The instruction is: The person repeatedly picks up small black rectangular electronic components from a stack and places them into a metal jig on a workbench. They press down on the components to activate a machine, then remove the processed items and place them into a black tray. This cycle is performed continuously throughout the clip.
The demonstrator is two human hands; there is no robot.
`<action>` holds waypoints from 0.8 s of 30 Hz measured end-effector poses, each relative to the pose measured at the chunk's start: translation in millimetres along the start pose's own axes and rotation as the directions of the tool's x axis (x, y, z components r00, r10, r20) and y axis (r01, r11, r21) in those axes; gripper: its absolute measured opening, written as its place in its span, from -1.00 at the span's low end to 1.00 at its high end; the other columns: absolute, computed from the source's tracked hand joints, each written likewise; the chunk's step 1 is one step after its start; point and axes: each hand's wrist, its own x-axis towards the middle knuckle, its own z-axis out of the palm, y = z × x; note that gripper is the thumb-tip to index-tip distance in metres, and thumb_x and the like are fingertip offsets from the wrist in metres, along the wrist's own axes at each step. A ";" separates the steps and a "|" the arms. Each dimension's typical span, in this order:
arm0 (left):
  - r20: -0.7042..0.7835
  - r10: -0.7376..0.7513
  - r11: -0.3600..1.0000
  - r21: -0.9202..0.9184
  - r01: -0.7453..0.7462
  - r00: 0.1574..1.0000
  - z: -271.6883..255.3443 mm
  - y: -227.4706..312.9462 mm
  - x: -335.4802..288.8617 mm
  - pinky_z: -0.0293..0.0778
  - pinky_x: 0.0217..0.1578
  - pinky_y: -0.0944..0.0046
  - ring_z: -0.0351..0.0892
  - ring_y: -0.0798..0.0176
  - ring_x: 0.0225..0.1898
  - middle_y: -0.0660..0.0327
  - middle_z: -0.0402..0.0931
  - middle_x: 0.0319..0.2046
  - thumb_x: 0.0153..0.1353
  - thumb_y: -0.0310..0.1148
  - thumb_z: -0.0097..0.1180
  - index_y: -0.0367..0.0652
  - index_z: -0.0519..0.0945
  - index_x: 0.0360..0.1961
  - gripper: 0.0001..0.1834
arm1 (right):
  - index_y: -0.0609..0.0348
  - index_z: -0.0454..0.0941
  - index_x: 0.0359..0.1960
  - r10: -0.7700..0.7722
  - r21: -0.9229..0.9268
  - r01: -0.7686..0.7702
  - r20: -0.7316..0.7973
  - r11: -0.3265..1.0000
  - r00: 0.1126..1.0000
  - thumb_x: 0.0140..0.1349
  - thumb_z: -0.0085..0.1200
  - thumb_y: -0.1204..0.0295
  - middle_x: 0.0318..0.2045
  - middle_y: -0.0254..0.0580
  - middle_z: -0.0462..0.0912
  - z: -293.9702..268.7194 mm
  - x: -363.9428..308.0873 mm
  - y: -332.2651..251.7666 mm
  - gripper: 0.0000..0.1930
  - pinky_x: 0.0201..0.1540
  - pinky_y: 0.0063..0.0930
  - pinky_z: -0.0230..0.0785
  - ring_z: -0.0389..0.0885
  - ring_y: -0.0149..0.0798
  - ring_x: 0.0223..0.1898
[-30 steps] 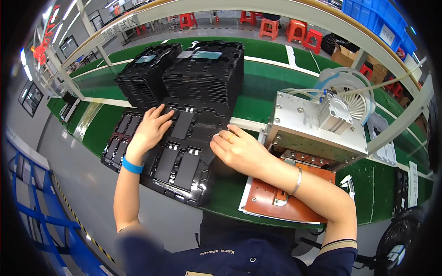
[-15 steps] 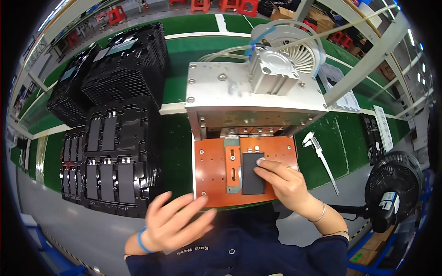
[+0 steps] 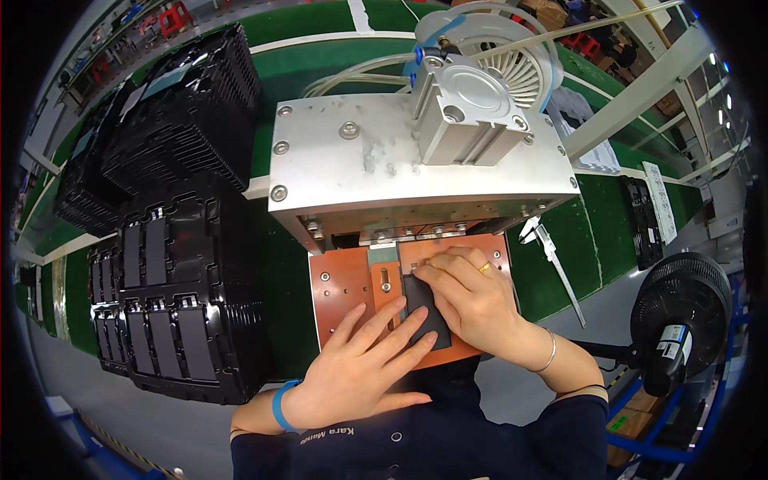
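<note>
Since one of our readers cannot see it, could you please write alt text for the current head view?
A person's left hand, fingers spread, and right hand touch a flat black piece on an orange plate at a metal machine. Black trays are stacked at left; a caliper and a fan are at right.

A factory workshop with an assembly bench: a long green surface (image 3: 612, 232) marked by white strips carries a silver, box-shaped metal machine (image 3: 376, 160) with a square cylinder on top, tall stacks of black moulded plastic trays (image 3: 188, 112) and silver calipers (image 3: 552, 254). A black caged fan (image 3: 680, 300) is at right; a red plastic stool (image 3: 174, 19) stands beyond.
</note>
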 end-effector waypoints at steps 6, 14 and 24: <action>0.005 -0.006 1.000 0.002 0.006 1.000 -0.6 -0.2 0.6 0.18 0.25 -0.11 0.28 0.00 0.32 0.18 0.38 0.25 0.07 0.31 0.15 0.08 0.55 0.14 -0.28 | 0.12 0.62 -0.10 0.084 -0.024 -0.084 -0.010 0.996 0.996 -0.09 0.16 0.59 -0.09 -0.24 0.53 -1.1 -0.3 -0.5 -0.59 -0.09 -0.26 0.39 0.46 -0.13 -0.12; 0.017 -0.022 0.999 -0.041 0.023 1.000 -2.6 -1.2 0.6 0.13 0.28 -0.13 0.26 0.05 0.34 0.15 0.35 0.28 0.09 0.28 0.16 0.04 0.51 0.19 -0.25 | 0.09 0.63 -0.07 0.054 0.022 -0.054 0.017 0.998 0.998 -0.04 0.21 0.52 -0.05 -0.21 0.54 -3.9 -1.0 0.1 -0.60 -0.07 -0.27 0.37 0.47 -0.10 -0.11; -0.034 -0.068 0.989 -0.134 0.063 0.997 -13.2 -5.1 -3.1 0.10 0.30 -0.19 0.23 -0.05 0.34 0.09 0.32 0.30 0.02 0.26 0.25 -0.14 0.47 0.22 -0.13 | 0.20 0.63 -0.07 0.037 0.149 -0.063 0.169 0.987 0.985 0.08 0.33 0.27 0.07 -0.06 0.58 -23.6 -37.3 -17.0 -0.60 0.17 -0.21 0.44 0.54 -0.05 0.16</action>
